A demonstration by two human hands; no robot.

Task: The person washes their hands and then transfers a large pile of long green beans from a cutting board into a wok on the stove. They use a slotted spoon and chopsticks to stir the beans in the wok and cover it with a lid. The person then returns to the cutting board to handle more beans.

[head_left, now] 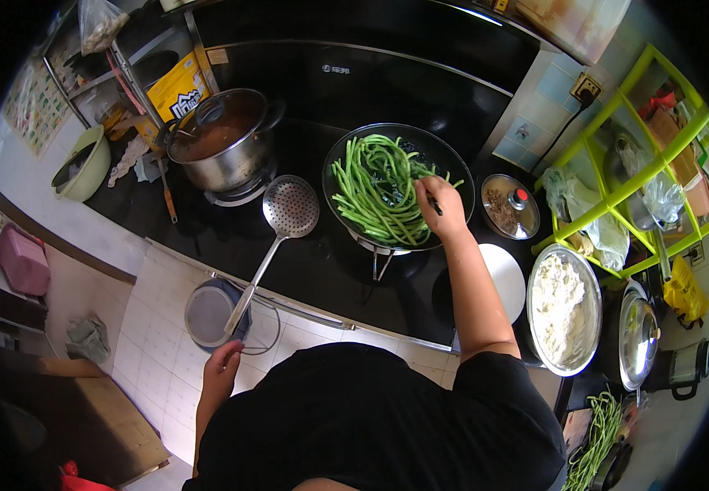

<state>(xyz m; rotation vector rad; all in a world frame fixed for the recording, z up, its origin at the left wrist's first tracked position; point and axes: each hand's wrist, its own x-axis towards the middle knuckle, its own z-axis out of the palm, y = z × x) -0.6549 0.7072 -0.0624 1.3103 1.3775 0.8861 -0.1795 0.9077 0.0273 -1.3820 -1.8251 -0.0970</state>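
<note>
Long green beans [375,192] lie coiled in a dark wok [462,213] on the stove. My right hand [440,204] is over the wok's right side, closed round a utensil with a dark handle [434,204]. Its working end is hidden among the beans or under my hand, so I cannot tell its kind. Low at the left, my left hand [222,367] is closed at the end of the long handle of a metal skimmer [291,206]. The skimmer's round perforated head is over the black counter, between the wok and a steel pot.
The lidded steel pot [222,155] stands on the left burner. Right of the wok are a small lidded bowl [512,206], a white plate [500,282] and a basin of white doughy stuff [563,307]. More beans [596,442] lie lower right. A bin [211,315] stands below the counter edge.
</note>
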